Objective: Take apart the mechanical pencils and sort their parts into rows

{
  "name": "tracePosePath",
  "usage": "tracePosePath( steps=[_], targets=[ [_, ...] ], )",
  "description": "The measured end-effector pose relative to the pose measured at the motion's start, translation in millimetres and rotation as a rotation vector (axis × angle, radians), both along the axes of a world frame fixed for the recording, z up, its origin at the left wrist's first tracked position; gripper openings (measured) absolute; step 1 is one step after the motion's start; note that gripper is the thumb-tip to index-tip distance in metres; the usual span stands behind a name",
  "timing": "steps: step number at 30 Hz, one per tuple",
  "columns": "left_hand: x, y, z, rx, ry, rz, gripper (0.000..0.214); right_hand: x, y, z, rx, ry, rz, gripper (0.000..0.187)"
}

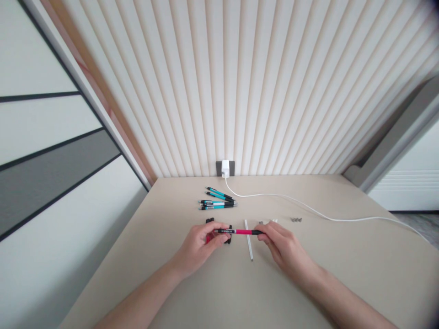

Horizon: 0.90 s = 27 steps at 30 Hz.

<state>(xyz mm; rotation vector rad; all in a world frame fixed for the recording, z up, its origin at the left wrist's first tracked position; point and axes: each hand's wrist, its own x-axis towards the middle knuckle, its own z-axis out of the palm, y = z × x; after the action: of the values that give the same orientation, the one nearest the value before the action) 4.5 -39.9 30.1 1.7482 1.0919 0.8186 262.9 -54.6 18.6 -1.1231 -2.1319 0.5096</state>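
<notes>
A pink and black pen (243, 232) is held level between both hands, above the table. My left hand (200, 244) pinches its black left end between thumb and fingers. At its black right end, the fingers of my right hand (281, 242) are closed on it. Below the pen lies a thin white refill tube (248, 242), slanting on the table. Black pen parts (210, 220) and some red ones lie partly hidden behind my left hand. Small white pieces (274, 221) show just past my right fingers, and small grey metal pieces (296, 220) lie farther right.
Several turquoise and black pens (217, 203) lie in a group farther back on the beige table (219, 292). A white charger (225, 168) sits in a wall socket, its white cable (302, 202) running across to the right edge. A ribbed wall panel (236, 91) stands behind.
</notes>
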Motion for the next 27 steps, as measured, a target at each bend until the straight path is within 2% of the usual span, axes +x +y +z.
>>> tracePosePath(
  steps=[3,8,12,16,22,24,27],
  targets=[
    [-4,3,-1.6,0.184,0.085,-0.022,0.020,-2,-2,4.1,-0.106,0.058,0.016,0.024],
    [-11,7,-5.2,0.741,0.176,-0.065,0.020,-9,-2,8.9,-0.508,0.298,0.068,0.041],
    [-14,8,-5.5,0.988,0.270,-0.104,0.022,-11,0,8.4,-0.755,0.481,0.121,0.054],
    [-11,8,-2.9,1.044,0.322,-0.121,0.022,-11,0,4.3,-0.929,0.484,0.184,0.056],
    [7,3,5.8,1.097,0.600,-0.152,0.010,-14,1,-4.5,-0.989,0.422,0.152,0.058],
    [11,3,7.1,1.106,0.646,-0.153,0.012,-15,0,-4.5,-0.952,0.360,0.133,0.056],
    [14,2,6.3,1.038,0.662,-0.154,0.022,-16,-3,-2.2,-0.733,0.204,0.033,0.053]
  ],
)
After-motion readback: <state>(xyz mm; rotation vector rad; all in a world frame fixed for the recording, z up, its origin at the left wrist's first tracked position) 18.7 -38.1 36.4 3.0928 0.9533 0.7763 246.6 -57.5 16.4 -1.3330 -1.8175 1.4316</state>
